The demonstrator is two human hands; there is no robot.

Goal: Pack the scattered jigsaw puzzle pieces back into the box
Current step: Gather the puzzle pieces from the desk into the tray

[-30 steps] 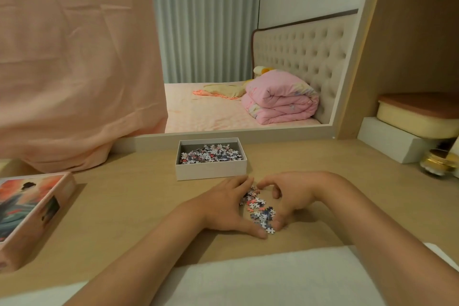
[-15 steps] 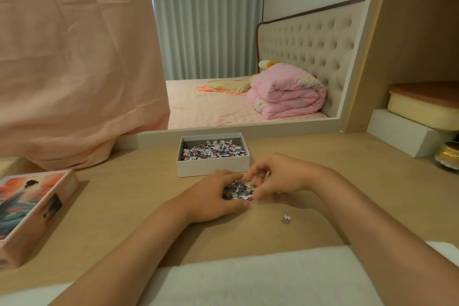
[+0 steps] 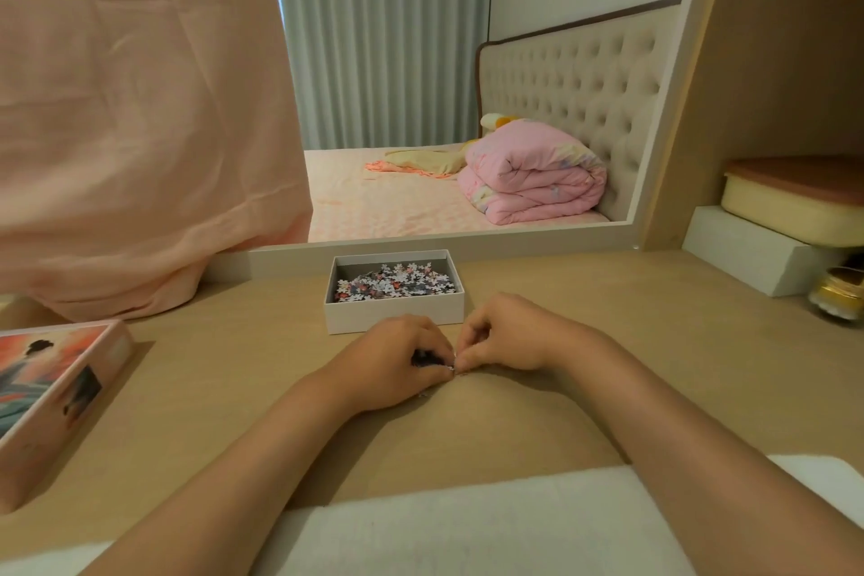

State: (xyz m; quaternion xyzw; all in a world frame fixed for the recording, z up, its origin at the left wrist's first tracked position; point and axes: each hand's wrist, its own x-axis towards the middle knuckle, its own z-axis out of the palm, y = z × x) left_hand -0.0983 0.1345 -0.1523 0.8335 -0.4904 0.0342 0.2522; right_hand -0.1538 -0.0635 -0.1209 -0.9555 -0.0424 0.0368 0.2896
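Lower left, the picture lid (image 3: 56, 388) sits idle. Centre frame, the pile that lay spread on the counter (image 3: 234, 365) is now scooped up. The left hand (image 3: 388, 369) has its fingers curled round the puzzle pieces (image 3: 426, 358), and the right hand (image 3: 507, 337) pinches in beside. The box (image 3: 395, 317), partly filled, waits just beyond.
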